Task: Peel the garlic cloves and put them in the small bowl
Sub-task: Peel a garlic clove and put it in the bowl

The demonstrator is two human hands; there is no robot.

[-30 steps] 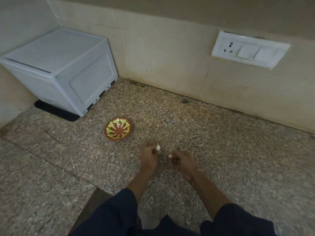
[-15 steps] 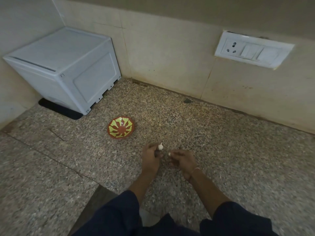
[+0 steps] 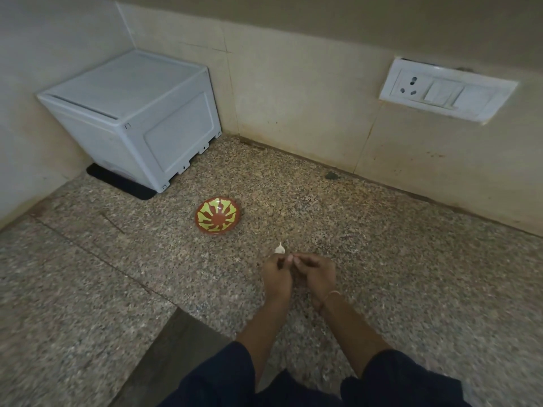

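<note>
A small red bowl with a yellow-green pattern (image 3: 218, 216) stands on the speckled stone counter, and nothing shows inside it. To its lower right, both hands meet over the counter. My left hand (image 3: 276, 274) pinches a white garlic clove (image 3: 280, 248) whose pointed tip sticks up past the fingertips. The curled fingers of my right hand (image 3: 316, 274) touch the left fingertips at the base of the clove. What the right fingertips pinch there is hidden. Dark blue sleeves cover both forearms near the bottom edge.
A white plastic box (image 3: 132, 118) sits on a black mat in the back left corner. On the tiled wall at the right there is a white socket and switch plate (image 3: 446, 92). The counter's front edge drops off at the lower left (image 3: 164, 333).
My hands have come together: the right fingertips, a gap away before, now touch the left ones at the clove. The small white bit at the right fingertips is hidden now.
</note>
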